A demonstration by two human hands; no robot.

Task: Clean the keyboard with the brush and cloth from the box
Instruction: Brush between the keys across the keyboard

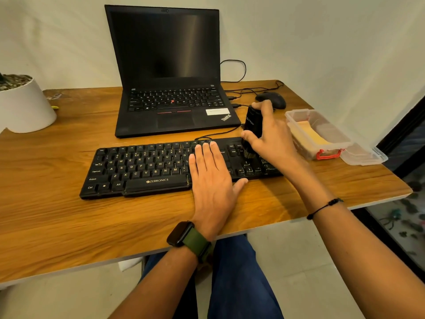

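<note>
A black keyboard [142,169] lies across the wooden desk [69,226] in front of a laptop. My left hand [212,180] lies flat on the keyboard's right-middle keys with straight fingers. My right hand [273,137] grips a black brush [253,122] upright, its bristles down on the keys near the arrow cluster at the keyboard's right end. A clear plastic box [322,134] with a red latch stands to the right, holding a yellow cloth [311,133].
An open black laptop [170,72] stands behind the keyboard, with cables and a black mouse [272,99] at its right. The box's clear lid [365,155] lies by the desk's right edge. A white plant pot [23,104] sits at the far left.
</note>
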